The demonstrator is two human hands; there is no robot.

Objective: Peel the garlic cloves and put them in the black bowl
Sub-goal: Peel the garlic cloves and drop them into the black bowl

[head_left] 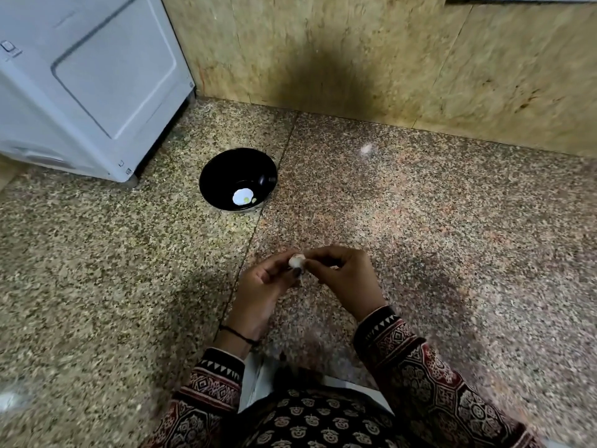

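Down on the speckled stone floor [420, 205], a person is sitting with both hands meeting just in front of their lap, working on one garlic clove [295, 260]. The left hand [258, 286] is curling round the clove from underneath and doing the steadying. The right hand [345, 273] is pinching at its top end, which to me looks like picking at the skin to get it started. So both hands are closing on that same clove and neither is free. I'm guessing they're keeping it low and near the body so the skin is dropping toward the white paper [255, 383] peeking out by the knees, though I can't tell if any peel is lying there. The black bowl [226, 169] is sitting on the floor well ahead and a bit left, near the corner of a white appliance [90, 82]. It's probably parked out there so scraps aren't falling in while it's staying within a reach. Something bright white is showing at its bottom with a couple of pale greenish bits beside it, maybe glare, too small to call. A little pale scrap [365, 149] is lying farther out toward the tiled wall [355, 53].
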